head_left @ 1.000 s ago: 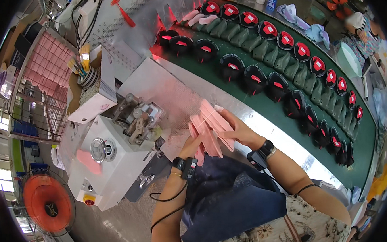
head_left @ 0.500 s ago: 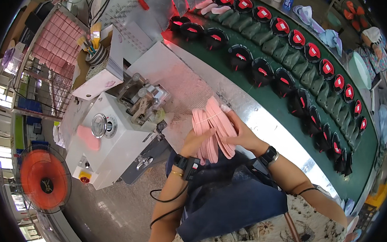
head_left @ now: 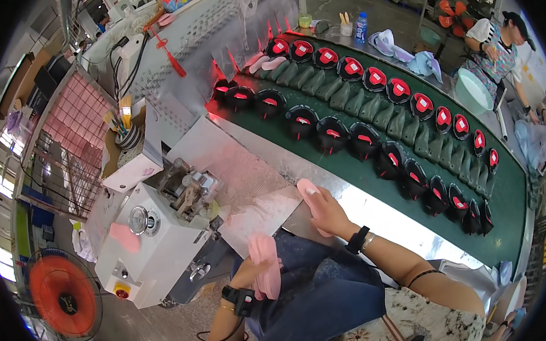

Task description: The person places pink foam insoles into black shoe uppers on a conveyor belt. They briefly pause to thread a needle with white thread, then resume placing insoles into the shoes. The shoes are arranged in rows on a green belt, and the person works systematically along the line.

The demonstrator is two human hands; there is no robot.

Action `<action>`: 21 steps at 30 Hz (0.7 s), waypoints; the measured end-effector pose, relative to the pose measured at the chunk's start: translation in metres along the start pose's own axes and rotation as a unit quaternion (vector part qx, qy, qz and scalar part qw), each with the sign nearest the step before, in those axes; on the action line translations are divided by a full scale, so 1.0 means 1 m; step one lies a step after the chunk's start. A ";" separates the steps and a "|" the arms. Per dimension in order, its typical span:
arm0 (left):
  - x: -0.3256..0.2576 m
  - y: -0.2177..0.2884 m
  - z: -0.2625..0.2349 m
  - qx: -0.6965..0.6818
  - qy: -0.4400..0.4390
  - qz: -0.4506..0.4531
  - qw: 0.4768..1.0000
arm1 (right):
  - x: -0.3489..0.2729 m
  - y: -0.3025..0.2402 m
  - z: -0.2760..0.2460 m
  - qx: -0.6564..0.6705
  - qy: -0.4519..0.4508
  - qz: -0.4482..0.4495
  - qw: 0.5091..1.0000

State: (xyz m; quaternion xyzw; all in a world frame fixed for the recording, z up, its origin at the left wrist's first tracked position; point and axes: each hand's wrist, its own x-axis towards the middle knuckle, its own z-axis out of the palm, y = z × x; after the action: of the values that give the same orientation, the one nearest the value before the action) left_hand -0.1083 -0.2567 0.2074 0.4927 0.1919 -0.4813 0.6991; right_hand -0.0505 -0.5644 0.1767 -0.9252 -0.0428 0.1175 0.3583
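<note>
My left hand (head_left: 248,272) is closed round a stack of pink insoles (head_left: 264,258), held upright over my dark blue apron (head_left: 330,286). Farther right, my right hand (head_left: 333,215) grips another pink insole (head_left: 310,193) by the metal edge of the conveyor; whether more lie beneath it I cannot tell. A gap separates the two hands. To the left stands a white machine (head_left: 165,255) with a round handwheel (head_left: 141,220), and one more pink insole (head_left: 124,237) lies on its top. Pink dust covers the worktop (head_left: 248,178) beyond my hands.
A green conveyor (head_left: 270,127) curves along the right, carrying rows of black shoe uppers (head_left: 333,133) and dark green insole-shaped pieces (head_left: 370,117). A box with brushes (head_left: 136,169) stands behind the machine, an orange fan (head_left: 65,299) at far left. Another person (head_left: 497,50) works at far right.
The pink insole bundle, held between both hands and banded before, is now parted. My left hand has moved lower left with a stack, my right hand away to the right. The view has shifted.
</note>
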 end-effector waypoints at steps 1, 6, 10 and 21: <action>-0.006 0.000 0.002 -0.095 0.013 -0.030 0.995 | -0.006 -0.002 0.004 -0.058 -0.007 0.016 0.998; -0.028 -0.016 0.027 -0.307 0.051 0.075 0.947 | -0.014 -0.036 0.004 -0.165 0.105 -0.061 0.979; -0.035 -0.020 0.028 -0.305 0.079 0.135 0.939 | -0.015 -0.103 0.001 0.159 -0.055 -0.098 0.981; -0.040 0.004 0.002 -0.222 0.147 0.244 0.932 | -0.022 -0.167 0.031 0.293 -0.120 -0.149 0.937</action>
State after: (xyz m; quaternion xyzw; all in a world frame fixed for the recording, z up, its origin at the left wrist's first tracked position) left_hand -0.1241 -0.2387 0.2400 0.4219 0.2688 -0.1632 0.8504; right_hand -0.0788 -0.4246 0.2711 -0.7416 -0.1861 0.1799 0.6189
